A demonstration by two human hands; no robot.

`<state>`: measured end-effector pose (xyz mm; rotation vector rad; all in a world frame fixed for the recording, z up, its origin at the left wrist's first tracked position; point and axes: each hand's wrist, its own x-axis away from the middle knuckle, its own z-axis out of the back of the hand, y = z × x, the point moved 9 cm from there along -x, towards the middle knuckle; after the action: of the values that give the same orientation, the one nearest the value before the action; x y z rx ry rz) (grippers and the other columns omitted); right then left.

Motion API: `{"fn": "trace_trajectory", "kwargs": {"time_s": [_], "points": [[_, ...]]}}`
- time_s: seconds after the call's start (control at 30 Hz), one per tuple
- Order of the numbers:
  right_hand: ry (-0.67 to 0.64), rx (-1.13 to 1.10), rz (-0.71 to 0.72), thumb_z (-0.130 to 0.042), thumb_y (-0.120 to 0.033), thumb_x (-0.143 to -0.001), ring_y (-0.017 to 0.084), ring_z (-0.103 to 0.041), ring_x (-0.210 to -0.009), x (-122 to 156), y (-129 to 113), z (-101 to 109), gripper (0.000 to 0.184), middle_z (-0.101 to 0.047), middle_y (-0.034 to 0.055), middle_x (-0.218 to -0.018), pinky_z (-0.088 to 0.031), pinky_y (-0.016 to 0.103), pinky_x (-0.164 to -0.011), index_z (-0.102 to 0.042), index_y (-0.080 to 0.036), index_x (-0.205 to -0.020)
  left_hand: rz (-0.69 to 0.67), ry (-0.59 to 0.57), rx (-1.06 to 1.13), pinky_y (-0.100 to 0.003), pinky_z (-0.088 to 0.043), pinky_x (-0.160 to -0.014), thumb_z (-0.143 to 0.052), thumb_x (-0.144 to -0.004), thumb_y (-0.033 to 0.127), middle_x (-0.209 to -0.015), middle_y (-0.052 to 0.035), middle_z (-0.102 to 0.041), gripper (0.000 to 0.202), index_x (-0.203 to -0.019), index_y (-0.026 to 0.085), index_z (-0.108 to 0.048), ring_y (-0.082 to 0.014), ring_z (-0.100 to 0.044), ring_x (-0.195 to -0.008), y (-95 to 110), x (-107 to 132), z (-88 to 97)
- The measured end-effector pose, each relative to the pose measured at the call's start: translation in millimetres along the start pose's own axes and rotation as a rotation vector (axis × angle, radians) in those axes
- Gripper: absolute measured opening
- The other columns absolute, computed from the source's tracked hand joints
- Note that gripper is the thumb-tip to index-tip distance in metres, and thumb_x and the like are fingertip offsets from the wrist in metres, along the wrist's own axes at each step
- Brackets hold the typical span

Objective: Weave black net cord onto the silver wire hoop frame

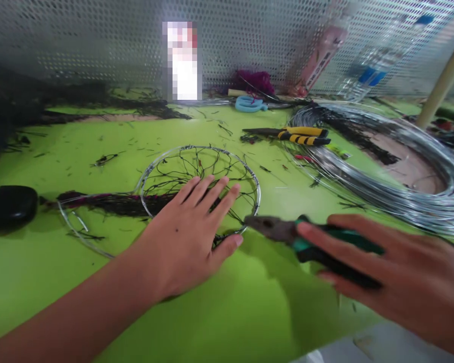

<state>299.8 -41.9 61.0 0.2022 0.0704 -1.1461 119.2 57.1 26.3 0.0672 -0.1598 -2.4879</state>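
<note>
A round wire hoop (260, 187) strung with dark netting (202, 164) lies on the green table surface (212, 317). My left hand (194, 227) rests flat across the hoop's near side, fingers spread and palm down. Beneath it, part of the ring and net is hidden. My right hand (386, 267) grips green-and-black pliers (302, 237), whose jaw tips are at the hoop's right near edge. Whether the jaws pinch the wire, I cannot tell. A bundle of dark net (113, 202) runs left from the hoop, with a loose wire end (85, 242) curving below it.
A large coil of silver wire (397, 212) lies at the right. Yellow-and-black pliers (302, 135) sit behind the hoop, near blue-handled scissors (249, 104). A pink bottle (320, 60) and a clear bottle (378, 65) lean at the perforated back panel (117, 40). A black object (11, 206) is at left.
</note>
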Motion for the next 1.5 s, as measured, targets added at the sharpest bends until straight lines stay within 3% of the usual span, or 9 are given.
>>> {"fn": "trace_trajectory", "kwargs": {"time_s": [0.27, 0.37, 0.47, 0.77, 0.9, 1.0, 1.1, 1.23, 1.5], "points": [[0.063, -0.249, -0.202, -0.046, -0.048, -0.105, 0.027, -0.074, -0.091, -27, 41, 12, 0.056, -0.066, 0.0073, -0.120, -0.061, 0.035, -0.066, -0.032, -0.046, -0.159, -0.018, 0.064, -0.039, -0.061, -0.019, -0.128, -0.034, -0.106, 0.058, -0.170, -0.0142, -0.023, 0.071, -0.165, 0.022, -0.017, -0.0357, -0.018, -0.158, 1, 4, 4.4], [-0.012, -0.089, -0.277, -0.043, -0.052, -0.105, 0.028, -0.072, -0.090, -57, 67, 1, 0.055, -0.067, 0.0105, -0.120, -0.057, 0.039, -0.070, -0.041, -0.033, -0.157, -0.080, 0.122, -0.086, -0.066, -0.022, -0.124, -0.042, -0.107, 0.047, -0.169, -0.0107, -0.029, 0.055, -0.160, 0.037, -0.032, -0.0381, -0.022, -0.156, 10, 3, 12.0], [-0.026, 0.011, -0.317, -0.044, -0.054, -0.104, 0.033, -0.072, -0.093, -83, 84, -12, 0.055, -0.067, 0.0133, -0.126, -0.055, 0.040, -0.064, -0.047, -0.029, -0.152, -0.194, 0.151, -0.114, -0.067, -0.017, -0.125, -0.042, -0.109, 0.039, -0.163, -0.0086, -0.041, 0.043, -0.150, 0.033, -0.052, -0.0352, -0.029, -0.155, 23, 4, 15.7], [0.039, 0.131, -0.275, -0.044, -0.044, -0.103, 0.042, -0.064, -0.106, -88, 82, -30, 0.048, -0.070, 0.0182, -0.108, -0.056, 0.054, -0.077, -0.058, -0.018, -0.141, -0.204, 0.135, -0.094, -0.057, -0.028, -0.121, -0.038, -0.111, 0.040, -0.155, -0.0093, -0.053, 0.043, -0.150, 0.029, -0.050, -0.0298, -0.050, -0.144, 25, 7, 5.9], [0.074, 0.117, -0.199, -0.041, -0.034, -0.104, 0.039, -0.058, -0.122, -96, 70, -14, 0.042, -0.067, 0.0183, -0.127, -0.048, 0.054, -0.096, -0.060, -0.017, -0.137, -0.212, 0.146, -0.125, -0.057, -0.030, -0.120, -0.039, -0.110, 0.038, -0.153, -0.0103, -0.055, 0.042, -0.149, 0.027, -0.052, -0.0297, -0.052, -0.142, 29, 7, 7.2], [0.031, 0.077, -0.147, -0.043, -0.024, -0.101, 0.029, -0.070, -0.093, -111, 52, -10, 0.041, -0.075, 0.0103, -0.103, -0.050, 0.039, -0.076, -0.055, -0.019, -0.140, -0.218, 0.155, -0.138, -0.058, -0.031, -0.119, -0.038, -0.111, 0.037, -0.152, -0.0117, -0.056, 0.042, -0.149, 0.026, -0.052, -0.0304, -0.053, -0.140, 31, 7, 9.7], [-0.036, 0.064, -0.156, -0.046, -0.016, -0.095, 0.027, -0.067, -0.062, -125, 40, -16, 0.038, -0.074, 0.0083, -0.079, -0.032, 0.033, -0.052, -0.061, -0.017, -0.129, -0.211, 0.158, -0.144, -0.059, -0.033, -0.117, -0.037, -0.111, 0.035, -0.150, -0.0122, -0.057, 0.042, -0.148, 0.024, -0.053, -0.0307, -0.055, -0.139, 31, 7, 11.0], [-0.057, -0.002, -0.219, -0.045, -0.009, -0.090, 0.028, -0.067, -0.059, -135, 45, -26, 0.039, -0.073, 0.0113, -0.072, -0.025, 0.032, -0.051, -0.065, -0.012, -0.123, -0.206, 0.146, -0.141, -0.059, -0.034, -0.117, -0.037, -0.111, 0.034, -0.150, -0.0114, -0.058, 0.042, -0.148, 0.024, -0.052, -0.0306, -0.055, -0.139, 30, 6, 8.9], [0.044, -0.440, -0.348, -0.064, -0.024, -0.078, 0.021, -0.068, -0.068, -138, 83, -22, 0.039, -0.077, 0.0033, -0.084, -0.047, 0.031, -0.065, -0.069, -0.018, -0.116, -0.258, 0.289, -0.199, -0.053, -0.030, -0.122, -0.042, -0.109, 0.035, -0.149, -0.0105, -0.059, 0.043, -0.149, 0.020, -0.051, -0.0270, -0.054, -0.140, 39, 9, 29.6]]}}
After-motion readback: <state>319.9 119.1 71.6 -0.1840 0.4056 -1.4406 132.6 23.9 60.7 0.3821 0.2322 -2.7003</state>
